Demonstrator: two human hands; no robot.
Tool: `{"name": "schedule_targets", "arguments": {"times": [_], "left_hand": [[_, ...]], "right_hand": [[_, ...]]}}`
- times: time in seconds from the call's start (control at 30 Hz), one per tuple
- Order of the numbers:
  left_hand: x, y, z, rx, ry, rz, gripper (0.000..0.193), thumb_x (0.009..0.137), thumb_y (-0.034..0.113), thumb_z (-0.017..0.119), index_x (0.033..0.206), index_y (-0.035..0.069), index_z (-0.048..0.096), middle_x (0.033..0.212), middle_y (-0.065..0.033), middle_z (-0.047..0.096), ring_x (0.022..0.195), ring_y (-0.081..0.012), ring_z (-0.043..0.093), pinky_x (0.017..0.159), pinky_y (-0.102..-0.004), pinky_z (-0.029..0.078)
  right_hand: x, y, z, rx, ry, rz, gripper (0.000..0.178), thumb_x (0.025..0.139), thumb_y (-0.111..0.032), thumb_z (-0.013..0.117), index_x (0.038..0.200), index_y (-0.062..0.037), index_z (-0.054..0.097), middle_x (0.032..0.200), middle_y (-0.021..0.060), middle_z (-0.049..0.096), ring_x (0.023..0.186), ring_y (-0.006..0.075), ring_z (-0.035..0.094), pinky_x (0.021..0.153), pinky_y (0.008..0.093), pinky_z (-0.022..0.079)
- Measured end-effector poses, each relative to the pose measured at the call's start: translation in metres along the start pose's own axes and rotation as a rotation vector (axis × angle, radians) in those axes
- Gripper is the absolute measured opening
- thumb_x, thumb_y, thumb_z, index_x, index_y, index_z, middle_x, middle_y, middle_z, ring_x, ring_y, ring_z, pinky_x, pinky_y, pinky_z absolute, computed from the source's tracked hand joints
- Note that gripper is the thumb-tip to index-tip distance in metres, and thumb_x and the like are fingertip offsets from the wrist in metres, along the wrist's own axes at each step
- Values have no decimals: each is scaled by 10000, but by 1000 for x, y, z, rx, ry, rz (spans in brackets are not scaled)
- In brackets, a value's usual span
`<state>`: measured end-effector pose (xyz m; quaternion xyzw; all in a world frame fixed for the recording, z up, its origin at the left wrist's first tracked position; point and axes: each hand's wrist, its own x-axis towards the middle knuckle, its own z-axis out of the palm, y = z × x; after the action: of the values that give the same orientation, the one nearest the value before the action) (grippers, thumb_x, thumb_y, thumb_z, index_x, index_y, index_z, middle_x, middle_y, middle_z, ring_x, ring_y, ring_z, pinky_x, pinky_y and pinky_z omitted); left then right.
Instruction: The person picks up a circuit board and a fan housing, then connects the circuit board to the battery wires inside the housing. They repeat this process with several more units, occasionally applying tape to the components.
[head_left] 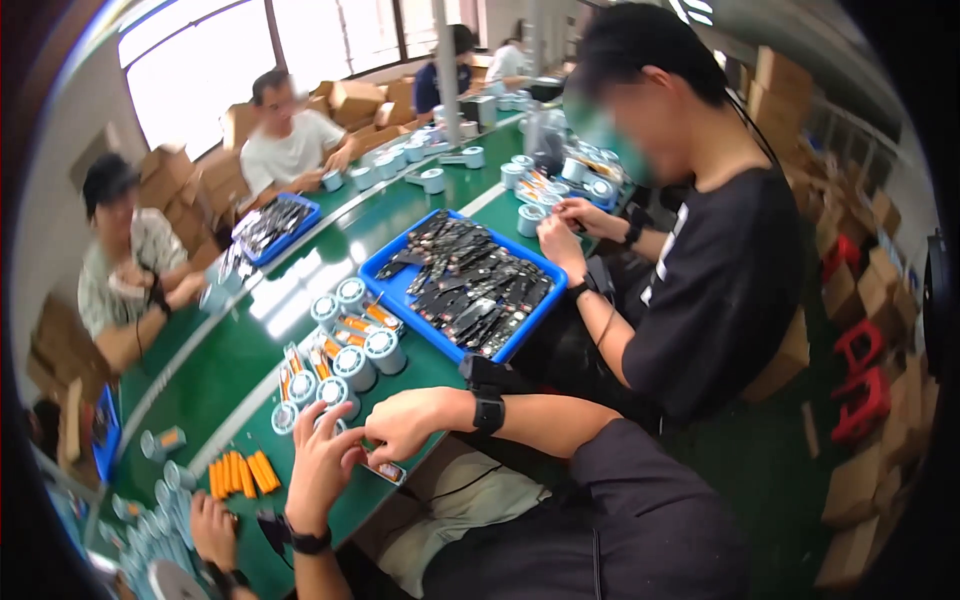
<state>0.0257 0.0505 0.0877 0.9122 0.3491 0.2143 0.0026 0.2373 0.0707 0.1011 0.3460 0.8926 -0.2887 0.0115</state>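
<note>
My left hand (pixel 322 462) is raised over the near table edge, thumb and forefinger pinched toward my right hand, other fingers spread. My right hand (pixel 408 425) meets it, fingers curled down and pressed together; whatever either grips is hidden. Just below them a small pale housing (pixel 388 471) with a shiny part inside juts out over the edge. Beyond my hands stand several light-blue round-headed units (pixel 352 368), like handheld fans, with orange cells (pixel 325 347) in their open handles. Left of my left hand lies a row of orange cylindrical cells (pixel 240 474).
A blue tray (pixel 378 262) heaped with black circuit-board parts (pixel 480 285) stands beyond my right hand. A co-worker (pixel 720 260) sits at my right; another person's hand (pixel 212 528) is at lower left. More people sit across the green table (pixel 190 400). Cartons (pixel 865 480) line the right.
</note>
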Motion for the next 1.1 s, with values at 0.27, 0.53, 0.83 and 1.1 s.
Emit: {"name": "schedule_targets", "arguments": {"times": [0.27, 0.53, 0.83, 1.1], "left_hand": [[-4, -28, 42, -135, 148, 22, 140, 747, 125, 777, 860, 100, 699, 986, -27, 678, 1221, -319, 572, 1095, -528, 415], [8, -18, 29, -320, 141, -159, 155, 739, 124, 777, 836, 80, 664, 986, -46, 660, 1172, -329, 574, 1042, -547, 434], [-3, -18, 40, -303, 156, -243, 174, 730, 93, 775, 874, 55, 686, 1032, -56, 661, 1155, -333, 563, 1007, -526, 446], [8, -15, 26, -428, 31, -272, 229, 750, 12, 727, 978, 32, 708, 1099, -75, 655, 1157, -335, 562, 1015, -491, 441]], "right_hand": [[0, 23, 47, -249, 408, 130, 280, 883, -114, 677, 1121, 0, 582, 801, 167, 671, 767, 400, 676, 719, 504, 533], [7, 37, 62, 290, 656, 66, 242, 918, 4, 639, 1141, 27, 548, 984, 191, 652, 883, 378, 650, 800, 429, 525], [6, 47, 53, 576, 454, -79, 290, 975, -35, 587, 1257, 26, 557, 1058, 200, 618, 950, 385, 613, 839, 440, 503], [5, 52, 62, 497, 507, -91, 322, 912, 9, 588, 1233, 40, 581, 1091, 214, 630, 959, 388, 619, 855, 430, 512]]}}
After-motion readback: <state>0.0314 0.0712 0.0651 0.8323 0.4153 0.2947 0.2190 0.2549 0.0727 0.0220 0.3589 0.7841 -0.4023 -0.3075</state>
